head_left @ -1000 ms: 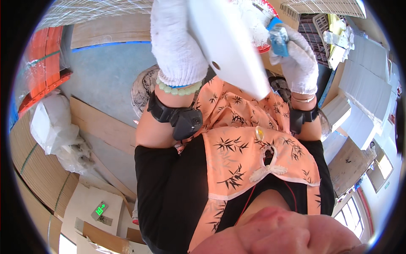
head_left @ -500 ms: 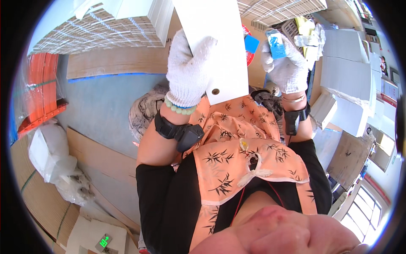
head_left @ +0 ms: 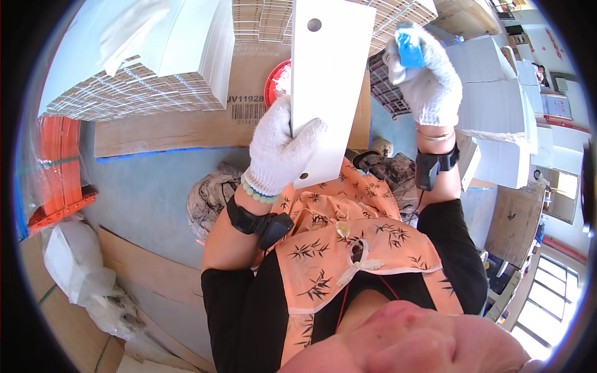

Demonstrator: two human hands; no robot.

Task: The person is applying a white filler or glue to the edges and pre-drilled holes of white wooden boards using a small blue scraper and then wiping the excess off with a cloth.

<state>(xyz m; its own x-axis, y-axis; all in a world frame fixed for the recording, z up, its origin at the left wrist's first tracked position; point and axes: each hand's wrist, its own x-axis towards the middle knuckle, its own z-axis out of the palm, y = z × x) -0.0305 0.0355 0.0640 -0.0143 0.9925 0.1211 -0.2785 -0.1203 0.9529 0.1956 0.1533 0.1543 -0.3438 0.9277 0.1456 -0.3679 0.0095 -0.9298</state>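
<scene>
My left hand (head_left: 277,149), in a white knit glove, is closed on the near left edge of a long white board (head_left: 329,87), thumb on its face. The board is held up and slightly tilted, with one round hole close to each end. To the right, my gloved right hand (head_left: 433,90) grips a small blue block (head_left: 409,51) between thumb and fingers. That block is raised off the board, with a gap between them. What lies behind the board is hidden.
Tall stacks of white panels stand at the far left (head_left: 208,56) and right (head_left: 491,109). Behind the board are a red round container (head_left: 271,84), partly covered, and a dark plastic crate (head_left: 384,87). Brown cardboard (head_left: 168,133) lies beneath. Orange-red wrapped parts (head_left: 59,161) stand left.
The far end of the board, with its second hole, has come into view. My right hand still grips the blue block and has turned and shifted slightly. The whole view has shifted.
</scene>
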